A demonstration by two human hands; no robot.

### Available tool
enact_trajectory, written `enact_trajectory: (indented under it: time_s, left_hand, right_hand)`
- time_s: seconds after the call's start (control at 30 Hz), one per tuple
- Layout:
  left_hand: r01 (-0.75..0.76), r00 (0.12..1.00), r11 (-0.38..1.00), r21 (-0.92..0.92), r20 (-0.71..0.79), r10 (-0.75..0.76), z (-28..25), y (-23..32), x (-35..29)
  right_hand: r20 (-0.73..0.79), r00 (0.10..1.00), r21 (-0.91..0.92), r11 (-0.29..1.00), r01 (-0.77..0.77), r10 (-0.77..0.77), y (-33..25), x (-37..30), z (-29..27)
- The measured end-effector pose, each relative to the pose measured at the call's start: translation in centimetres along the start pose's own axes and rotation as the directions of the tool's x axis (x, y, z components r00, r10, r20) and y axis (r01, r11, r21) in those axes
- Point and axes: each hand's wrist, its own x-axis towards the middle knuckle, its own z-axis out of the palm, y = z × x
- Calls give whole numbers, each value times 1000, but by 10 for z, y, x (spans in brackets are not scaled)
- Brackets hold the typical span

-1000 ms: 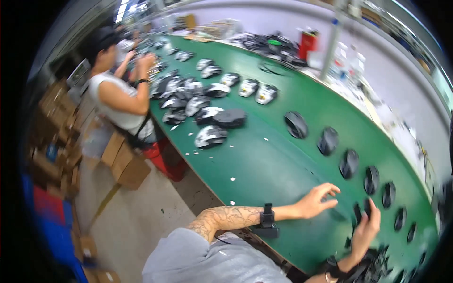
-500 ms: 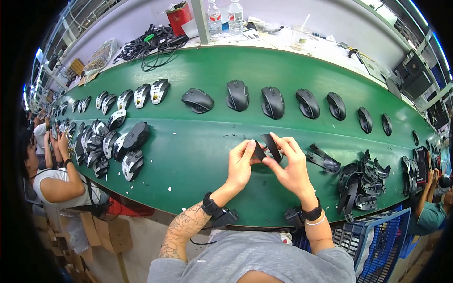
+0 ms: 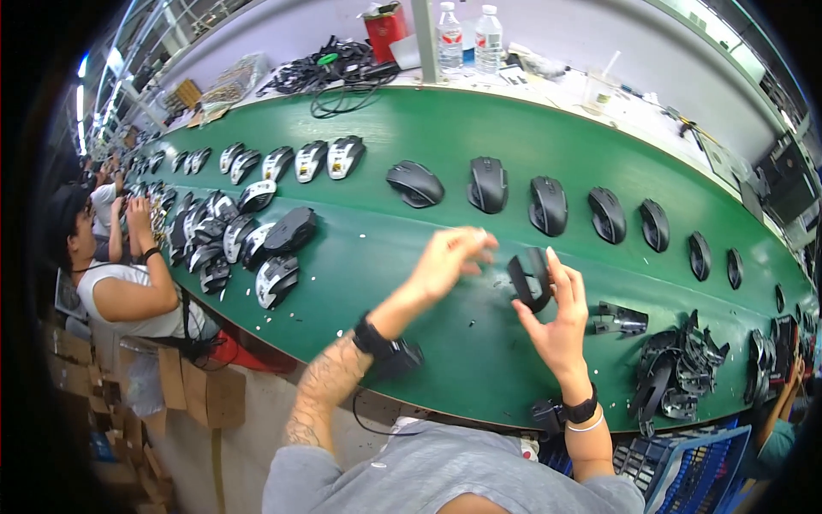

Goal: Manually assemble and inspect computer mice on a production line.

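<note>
A curved black mouse shell [image 3: 529,279] is held up over the green table between the thumb and fingers of my right hand [image 3: 561,315]. To its left, my left hand [image 3: 449,261] is apart from the shell, with its fingers loosely spread and slightly blurred; nothing shows in them. Just right of my right hand lies a loose black shell piece [image 3: 621,319]. Farther right is a heap of black mouse shell parts [image 3: 676,368]. Beyond my hands stands a row of black mice, among them one mouse [image 3: 548,206] straight behind the held shell.
At left, half-built mice [image 3: 227,231] with pale insides lie in a pile and a row on the green table [image 3: 368,300]. Behind are black cables [image 3: 334,73], water bottles [image 3: 488,43] and a plastic cup [image 3: 598,90]. A blue crate [image 3: 685,463] stands below right. A co-worker [image 3: 128,291] sits left.
My left hand has let go of the black shell and moved off to the left. The shell stays in my right hand. The whole view has swung left, so the table appears shifted right.
</note>
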Motion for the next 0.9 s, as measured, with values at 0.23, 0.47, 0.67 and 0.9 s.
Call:
enact_trajectory:
  time_s: [0.23,0.47,0.67,0.9]
  left_hand:
    - [561,668,179,808,-569,478,-227,39,93]
    - [587,753,-19,810,-536,383,-245,23,102]
    - [230,713,956,180,-700,-40,-191,25,90]
    - [7,908,998,63,-419,20,-128,12,114]
  right_hand:
    - [-24,995,-92,991,99,-101,-3,-3,-6]
    - [-21,999,-50,998,25,-27,9,-2,-2]
    - [-9,998,-114,992,60,-62,10,2,-6]
    - [-5,998,-72,996,55,-55,10,1,-9]
